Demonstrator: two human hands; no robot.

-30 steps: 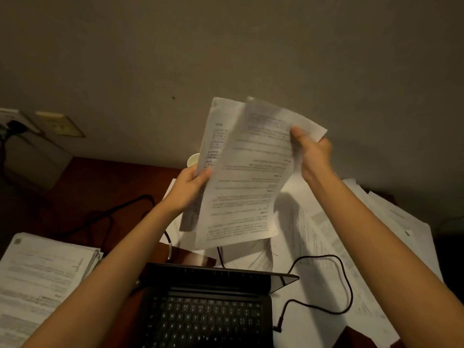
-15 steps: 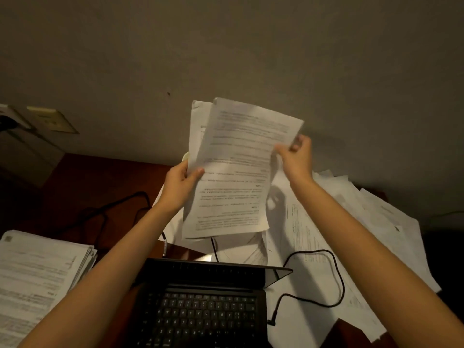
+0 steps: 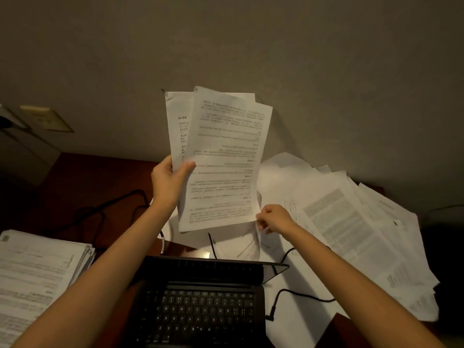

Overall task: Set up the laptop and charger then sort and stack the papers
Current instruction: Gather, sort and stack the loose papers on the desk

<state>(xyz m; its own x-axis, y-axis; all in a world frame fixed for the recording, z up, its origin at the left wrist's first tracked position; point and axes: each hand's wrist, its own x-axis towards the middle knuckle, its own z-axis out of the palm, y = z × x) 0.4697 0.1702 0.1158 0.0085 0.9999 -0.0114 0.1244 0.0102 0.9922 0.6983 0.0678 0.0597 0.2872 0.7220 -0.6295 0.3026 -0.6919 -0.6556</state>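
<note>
My left hand point(image 3: 170, 183) grips a few printed sheets point(image 3: 223, 156) by their left edge and holds them upright above the desk, thumb on the front page. My right hand point(image 3: 275, 219) is lower, its fingers curled at the front sheet's bottom right corner, and seems to pinch it. An open black laptop point(image 3: 200, 312) sits below, keyboard facing me. A black charger cable point(image 3: 301, 296) loops over papers to its right, its plug end point(image 3: 270, 317) lying loose beside the laptop.
A neat paper stack point(image 3: 37, 277) lies at the left on the red-brown desk point(image 3: 95, 177). Many loose sheets point(image 3: 351, 234) are spread across the right. Another dark cable point(image 3: 108, 209) runs over the desk at the left. A wall socket plate point(image 3: 47, 119) is at the far left.
My right hand has dropped from the sheets' top right edge to their bottom right corner. The sheets now stand more upright, and my left hand has stayed on their left edge.
</note>
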